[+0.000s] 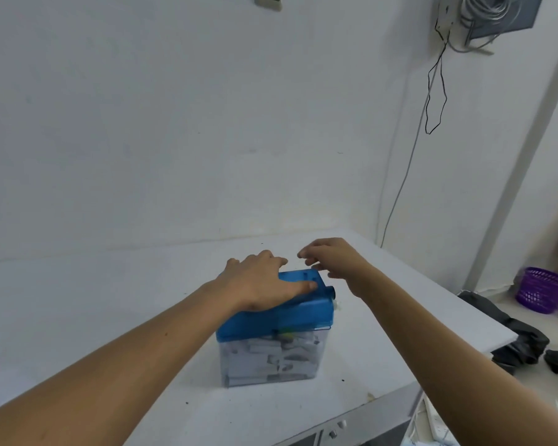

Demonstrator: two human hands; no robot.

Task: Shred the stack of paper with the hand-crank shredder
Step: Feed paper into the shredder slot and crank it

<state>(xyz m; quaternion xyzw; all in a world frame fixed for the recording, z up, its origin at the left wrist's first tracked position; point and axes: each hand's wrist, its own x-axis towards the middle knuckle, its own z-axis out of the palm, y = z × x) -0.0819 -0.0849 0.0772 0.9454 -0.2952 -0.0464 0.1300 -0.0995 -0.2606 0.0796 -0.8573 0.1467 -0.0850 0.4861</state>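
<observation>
A white table [78,300] stands against a plain white wall [174,123] in even, soft light. A wall switch [269,0] sits at the 12 o'clock edge; at 1 o'clock a coil of grey cable [486,11] hangs beside a dark panel, with a thin black wire [435,101] looping below it. At 3 o'clock a purple basket [541,289] rests on the pale floor [557,329], and dark crumpled material [509,333] lies at 4 o'clock.
</observation>
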